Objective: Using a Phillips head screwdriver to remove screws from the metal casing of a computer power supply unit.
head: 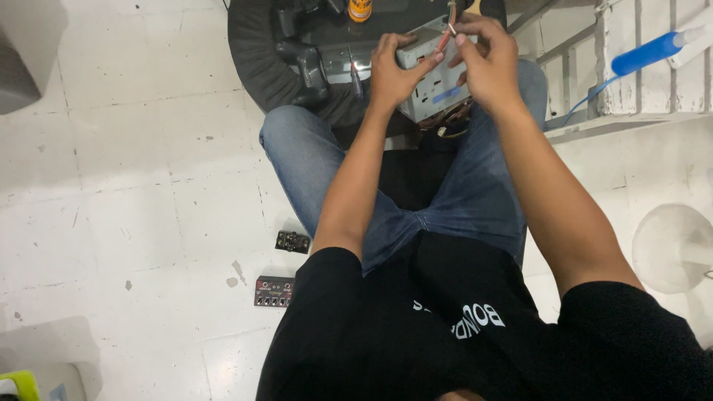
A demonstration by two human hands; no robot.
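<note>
A grey metal box-shaped electronic unit [429, 89] rests on my knees, over blue jeans. My left hand [394, 70] grips its left side, thumb over the top edge. Just above the unit's top right corner, my right hand [486, 63] pinches a thin red-handled tool or wire [444, 38] between fingertips. Loose wires hang under the unit near my right knee.
A black tyre [256, 59] lies on the white tiled floor ahead, with dark tools, a screwdriver [356, 78] and an orange can [360, 9] in it. Two small black circuit parts [275, 291] lie by my left thigh. A blue-handled tool [648, 52] rests on white blocks, right.
</note>
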